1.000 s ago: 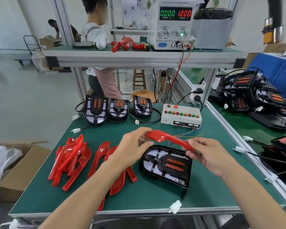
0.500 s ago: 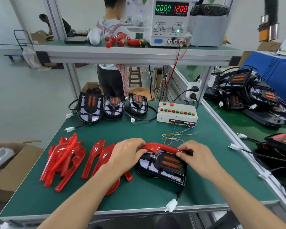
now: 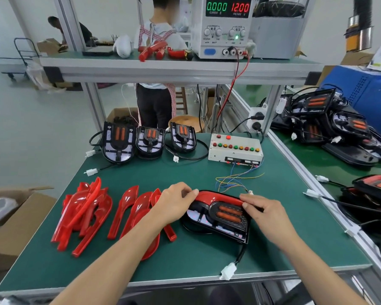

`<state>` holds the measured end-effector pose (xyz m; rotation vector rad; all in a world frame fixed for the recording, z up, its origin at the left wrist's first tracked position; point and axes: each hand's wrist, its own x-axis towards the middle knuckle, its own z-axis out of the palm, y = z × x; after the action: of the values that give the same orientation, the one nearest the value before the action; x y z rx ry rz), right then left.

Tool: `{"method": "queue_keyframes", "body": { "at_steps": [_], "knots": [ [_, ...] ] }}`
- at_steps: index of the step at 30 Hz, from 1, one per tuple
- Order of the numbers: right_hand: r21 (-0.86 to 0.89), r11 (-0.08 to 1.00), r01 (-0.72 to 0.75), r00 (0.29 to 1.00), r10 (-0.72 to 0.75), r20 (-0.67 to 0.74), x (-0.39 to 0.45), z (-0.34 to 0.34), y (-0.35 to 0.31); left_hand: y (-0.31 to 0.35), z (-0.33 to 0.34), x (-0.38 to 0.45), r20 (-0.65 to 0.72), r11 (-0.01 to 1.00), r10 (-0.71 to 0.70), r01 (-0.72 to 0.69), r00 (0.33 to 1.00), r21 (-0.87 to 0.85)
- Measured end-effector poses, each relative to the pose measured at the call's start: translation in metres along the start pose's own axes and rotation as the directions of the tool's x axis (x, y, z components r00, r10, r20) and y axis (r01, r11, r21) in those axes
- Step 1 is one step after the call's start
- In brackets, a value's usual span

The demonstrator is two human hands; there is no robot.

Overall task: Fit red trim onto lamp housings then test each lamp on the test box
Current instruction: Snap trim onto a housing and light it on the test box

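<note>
- Trim, a red curved piece (image 3: 218,198), lies along the top edge of the black lamp housing (image 3: 218,219), which sits on the green table (image 3: 185,256) at lower centre of the frame.
- The left hand (image 3: 174,202) pinches the trim's left end with its fingers curled round it; the right hand (image 3: 265,213) presses down on the right end, fingers bent over it. Holding both ends looks meant to seat the piece evenly.
- The housing's cable and white plug (image 3: 228,270) trail toward the near table edge, unconnected, so testing is not yet begun, I judge.
- The test box (image 3: 234,148) waits at centre right.
- Spare red trims (image 3: 84,214) lie heaped at lower left, within reach.
- A cardboard box (image 3: 15,219) stands at the far left; something white shows inside it.
</note>
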<state>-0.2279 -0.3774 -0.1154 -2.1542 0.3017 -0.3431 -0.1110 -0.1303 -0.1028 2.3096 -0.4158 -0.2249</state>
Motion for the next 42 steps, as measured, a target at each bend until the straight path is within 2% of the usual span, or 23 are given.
{"method": "queue_keyframes", "body": {
  "at_steps": [5, 7, 10, 17, 23, 30, 32, 34, 38, 42],
  "knots": [
    [0.087, 0.996, 0.004, 1.000, -0.005, 0.010, -0.005, 0.000, 0.001, 0.011, 0.002, 0.007, 0.150, 0.994, -0.064, 0.050, 0.987, 0.096],
    [0.134, 0.991, 0.025, 1.000, -0.024, -0.011, -0.010, 0.000, 0.001, 0.012, 0.002, 0.007, 0.222, 0.997, -0.072, 0.067, 0.972, 0.033],
    [0.269, 0.963, 0.017, 0.999, -0.007, -0.036, -0.021, 0.002, 0.007, 0.012, 0.004, 0.003, 0.290, 0.985, -0.047, 0.093, 0.956, -0.148],
    [0.433, 0.900, -0.050, 0.997, 0.072, -0.033, -0.022, 0.006, 0.014, 0.019, 0.014, -0.003, 0.160, 0.972, 0.117, -0.080, 0.980, -0.220],
    [0.510, 0.855, -0.098, 0.992, 0.124, -0.017, -0.023, 0.008, 0.016, 0.019, 0.015, -0.006, 0.133, 0.931, 0.101, -0.046, 0.986, -0.362],
    [0.586, 0.796, -0.153, 0.973, 0.225, -0.051, -0.020, 0.014, 0.018, 0.015, 0.019, -0.005, 0.124, 0.907, 0.092, -0.032, 0.988, -0.420],
    [0.606, 0.772, -0.191, 0.966, 0.257, -0.022, -0.016, 0.013, 0.017, 0.013, 0.021, -0.004, 0.100, 0.896, 0.092, -0.038, 0.991, -0.443],
    [0.555, 0.796, -0.242, 0.963, 0.266, 0.038, -0.016, 0.010, 0.016, 0.011, 0.023, -0.004, 0.089, 0.890, 0.097, -0.046, 0.991, -0.454],
    [0.507, 0.825, -0.249, 0.968, 0.229, 0.102, -0.019, 0.012, 0.011, 0.007, 0.024, -0.006, 0.073, 0.889, 0.120, -0.074, 0.990, -0.452],
    [0.393, 0.896, -0.206, 0.979, 0.183, 0.096, -0.022, 0.014, 0.004, 0.006, 0.023, -0.008, 0.053, 0.879, 0.125, -0.086, 0.991, -0.469]
  ]
}}
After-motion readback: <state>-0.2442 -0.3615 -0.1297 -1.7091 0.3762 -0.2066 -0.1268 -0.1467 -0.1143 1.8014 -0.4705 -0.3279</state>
